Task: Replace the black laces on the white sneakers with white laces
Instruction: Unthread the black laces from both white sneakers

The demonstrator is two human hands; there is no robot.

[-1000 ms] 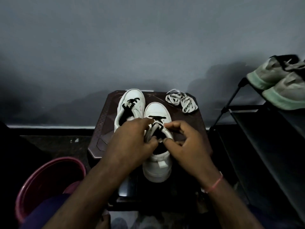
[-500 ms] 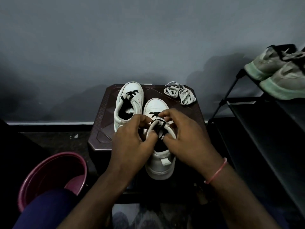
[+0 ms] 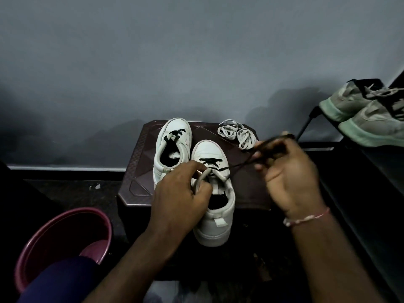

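Against a grey wall stands a dark brown table (image 3: 140, 154) carrying a far sneaker (image 3: 175, 136) at its back edge and a near sneaker (image 3: 207, 149) toward the front, both white with black lacing. The left hand (image 3: 177, 193) grips the near sneaker at its opening, while the right hand (image 3: 288, 180) pinches a black lace (image 3: 240, 165) stretched taut from that shoe toward the right edge. Coiled white laces (image 3: 237, 134) lie at the far right corner.

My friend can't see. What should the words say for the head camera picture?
A right hand grips a black shoelace stretched sideways from a white low-top sneaker, which the left hand pinches by its upper edge. A second white sneaker and coiled white laces lie behind on a dark brown stool.
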